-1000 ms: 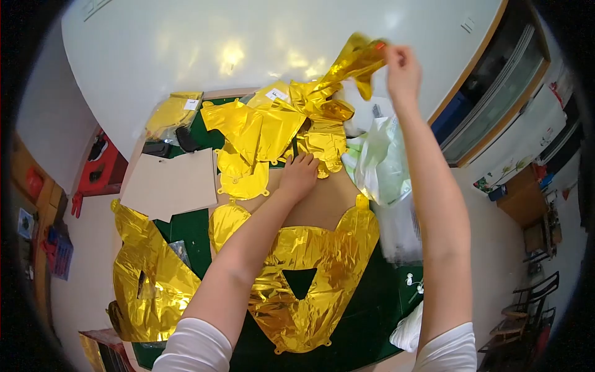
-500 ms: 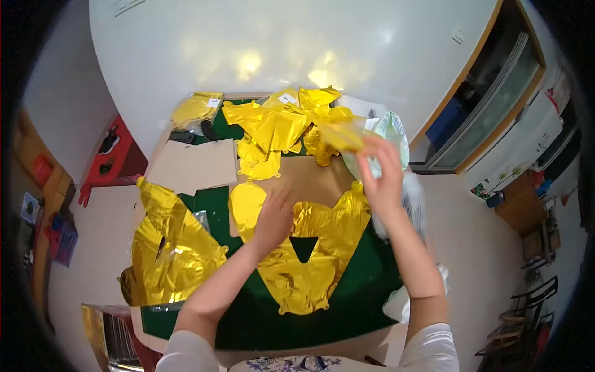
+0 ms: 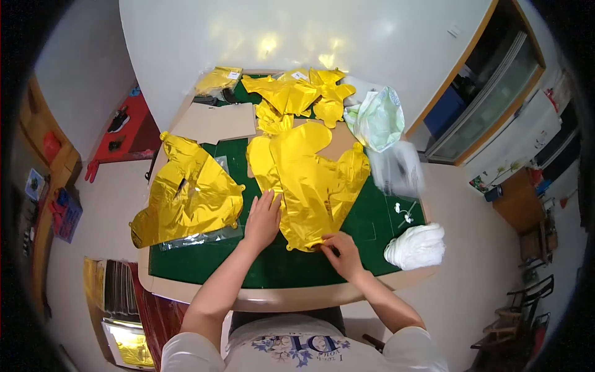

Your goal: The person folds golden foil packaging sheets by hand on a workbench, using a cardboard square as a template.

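Note:
A flat gold foil balloon with small tabs along its edge lies in the middle of the green table. My left hand rests on its lower left edge, fingers stretched out. At the bottom edge, my right hand pinches a corner of the foil between thumb and fingers. To the left is another gold foil balloon with a small slit, partly over clear plastic film. Several more crumpled gold foil balloons are heaped at the back.
Cardboard lies at the back left. A pale green plastic bag sits at the back right, with a white string bundle near the right front edge. A box of dark sheets stands on the floor at left.
My right hand has come down from the back right to the balloon's bottom edge. A foil layer now covers the triangular opening. The view has shifted, and my left hand lies lower on the balloon.

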The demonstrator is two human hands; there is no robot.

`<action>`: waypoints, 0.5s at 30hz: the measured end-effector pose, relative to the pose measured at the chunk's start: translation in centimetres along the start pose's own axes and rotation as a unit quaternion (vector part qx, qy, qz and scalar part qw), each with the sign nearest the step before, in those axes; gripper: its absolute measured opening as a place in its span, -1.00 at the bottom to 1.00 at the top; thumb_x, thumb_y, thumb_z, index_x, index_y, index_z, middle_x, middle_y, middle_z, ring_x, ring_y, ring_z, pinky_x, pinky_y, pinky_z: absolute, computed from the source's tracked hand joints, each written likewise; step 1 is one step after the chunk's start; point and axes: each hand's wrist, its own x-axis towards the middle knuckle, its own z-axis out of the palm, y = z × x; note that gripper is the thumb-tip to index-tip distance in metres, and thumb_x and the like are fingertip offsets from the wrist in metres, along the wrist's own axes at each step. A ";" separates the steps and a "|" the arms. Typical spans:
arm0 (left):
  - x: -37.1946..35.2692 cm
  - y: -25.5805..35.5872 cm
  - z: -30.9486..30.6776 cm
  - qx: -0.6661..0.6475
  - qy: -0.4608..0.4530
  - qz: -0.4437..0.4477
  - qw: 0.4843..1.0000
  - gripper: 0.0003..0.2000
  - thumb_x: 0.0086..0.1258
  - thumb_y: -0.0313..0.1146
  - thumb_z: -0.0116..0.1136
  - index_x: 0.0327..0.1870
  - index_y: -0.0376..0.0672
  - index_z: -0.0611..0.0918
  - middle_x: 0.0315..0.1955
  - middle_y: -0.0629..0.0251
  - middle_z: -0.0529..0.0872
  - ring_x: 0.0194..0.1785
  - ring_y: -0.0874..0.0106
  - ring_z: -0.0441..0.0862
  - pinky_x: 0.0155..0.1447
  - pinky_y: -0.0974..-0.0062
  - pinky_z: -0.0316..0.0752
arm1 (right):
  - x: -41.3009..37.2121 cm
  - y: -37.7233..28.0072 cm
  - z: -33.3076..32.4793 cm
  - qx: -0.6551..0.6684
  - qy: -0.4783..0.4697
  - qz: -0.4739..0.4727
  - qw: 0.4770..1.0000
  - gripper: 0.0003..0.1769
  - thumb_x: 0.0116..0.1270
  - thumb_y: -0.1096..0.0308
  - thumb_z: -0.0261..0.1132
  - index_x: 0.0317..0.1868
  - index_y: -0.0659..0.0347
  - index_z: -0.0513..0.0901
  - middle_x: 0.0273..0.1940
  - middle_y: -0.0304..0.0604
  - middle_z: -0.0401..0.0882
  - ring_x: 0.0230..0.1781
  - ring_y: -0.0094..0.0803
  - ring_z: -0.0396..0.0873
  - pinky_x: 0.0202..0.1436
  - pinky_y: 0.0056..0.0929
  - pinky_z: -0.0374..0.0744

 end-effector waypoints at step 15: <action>0.3 4.1 0.4 0.109 -0.107 0.086 0.985 -0.54 0.48 -0.19 -0.09 0.33 -0.22 0.37 0.38 0.06 0.30 0.47 0.18 0.18 0.47 0.03 0.04 | 6.8 10.8 -1.5 -0.180 0.074 0.117 0.974 -0.62 0.44 0.34 0.06 0.21 0.28 0.47 0.20 0.10 0.48 0.28 -0.04 0.38 0.39 -0.02 0.26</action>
